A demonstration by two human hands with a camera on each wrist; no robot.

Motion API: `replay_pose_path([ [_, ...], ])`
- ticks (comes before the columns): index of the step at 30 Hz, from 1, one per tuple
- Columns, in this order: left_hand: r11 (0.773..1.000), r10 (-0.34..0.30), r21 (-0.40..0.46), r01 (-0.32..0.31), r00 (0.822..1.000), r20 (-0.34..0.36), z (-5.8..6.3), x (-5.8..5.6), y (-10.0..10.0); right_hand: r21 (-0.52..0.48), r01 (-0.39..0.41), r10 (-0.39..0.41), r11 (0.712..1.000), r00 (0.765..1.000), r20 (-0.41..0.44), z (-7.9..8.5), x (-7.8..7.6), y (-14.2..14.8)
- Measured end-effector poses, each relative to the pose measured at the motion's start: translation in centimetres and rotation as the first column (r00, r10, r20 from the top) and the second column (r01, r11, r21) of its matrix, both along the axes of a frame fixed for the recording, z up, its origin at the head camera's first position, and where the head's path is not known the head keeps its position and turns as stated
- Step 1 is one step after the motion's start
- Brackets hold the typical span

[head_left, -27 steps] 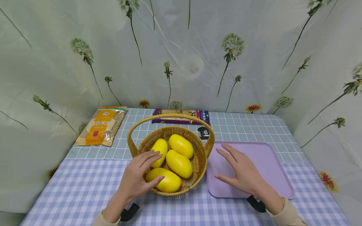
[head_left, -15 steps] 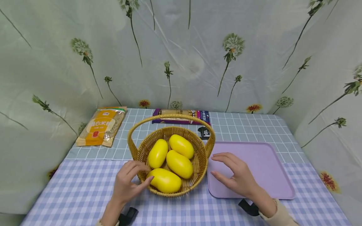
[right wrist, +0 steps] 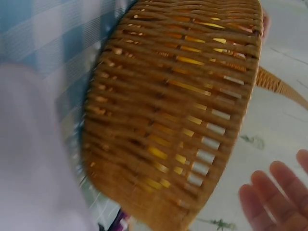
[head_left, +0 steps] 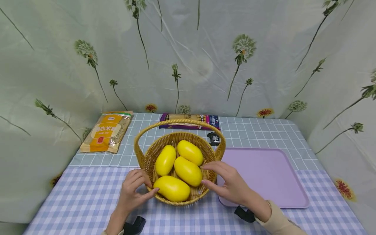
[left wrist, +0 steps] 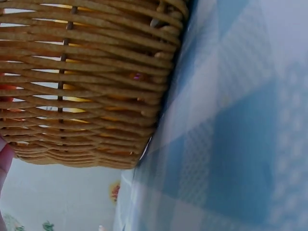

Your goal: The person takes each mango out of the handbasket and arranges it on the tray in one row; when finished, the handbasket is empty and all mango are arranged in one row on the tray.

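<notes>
A woven wicker basket [head_left: 180, 203] with a tall arched handle [head_left: 179, 121] stands on the checked cloth, holding several smooth yellow mango-shaped fruits [head_left: 173, 188]. My left hand [head_left: 133, 189] pinches the basket's rim at the front left. In the left wrist view a fingertip [left wrist: 5, 156] lies against the outside of the weave, and reddish finger shapes show through its gaps. My right hand [head_left: 227, 182] reaches over the right rim with fingers and thumb spread apart. Its fingers [right wrist: 269, 195] appear beside the basket wall in the right wrist view, holding nothing.
A lilac tray [head_left: 264, 176] lies right of the basket, close to its wall. Behind are a bag of grain [head_left: 107, 132], a purple packet [head_left: 191, 121] and a small black packet [head_left: 213, 138]. A flowered curtain [head_left: 199, 65] hangs along the back.
My right hand has moved left from above the tray to the basket's right rim. The left hand has drawn back from over the fruits and taken hold of the left rim.
</notes>
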State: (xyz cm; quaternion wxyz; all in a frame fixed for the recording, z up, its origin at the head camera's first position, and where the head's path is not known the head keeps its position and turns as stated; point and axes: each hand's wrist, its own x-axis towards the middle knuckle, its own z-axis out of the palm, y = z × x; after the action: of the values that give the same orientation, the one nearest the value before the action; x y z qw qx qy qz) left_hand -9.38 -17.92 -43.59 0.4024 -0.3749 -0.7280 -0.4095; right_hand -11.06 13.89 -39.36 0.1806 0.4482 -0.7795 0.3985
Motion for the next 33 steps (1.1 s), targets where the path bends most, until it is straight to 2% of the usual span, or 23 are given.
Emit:
replay_pose_path([
  [4, 0.998, -0.046, 0.050, 0.045, 0.999, 0.015, 0.6, 0.2, 0.3, 0.081, 0.024, -0.031, 0.996, 0.997, 0.076, 0.2, -0.2, -1.1],
  [9, 0.995, -0.064, 0.080, 0.059, 0.996, 0.059, 0.4, 0.2, 0.3, 0.187, 0.063, -0.092, 0.980, 0.984, 0.154, 0.5, -0.9, -2.5],
  [16, 0.992, -0.069, 0.109, 0.057, 0.992, 0.109, 0.2, 0.1, 0.2, 0.360, 0.101, -0.202, 0.927, 0.946, 0.254, 1.0, -1.7, -3.7],
  [22, 0.990, -0.068, 0.130, 0.054, 0.991, 0.111, 0.3, 0.4, 0.2, 0.448, 0.119, -0.261, 0.886, 0.927, 0.269, 0.6, -2.3, -4.6],
  [33, 0.991, -0.056, 0.125, 0.039, 0.990, 0.133, 0.3, 0.3, 0.2, 0.470, 0.172, -0.318, 0.866, 0.914, 0.252, -0.6, -2.9, -5.2],
])
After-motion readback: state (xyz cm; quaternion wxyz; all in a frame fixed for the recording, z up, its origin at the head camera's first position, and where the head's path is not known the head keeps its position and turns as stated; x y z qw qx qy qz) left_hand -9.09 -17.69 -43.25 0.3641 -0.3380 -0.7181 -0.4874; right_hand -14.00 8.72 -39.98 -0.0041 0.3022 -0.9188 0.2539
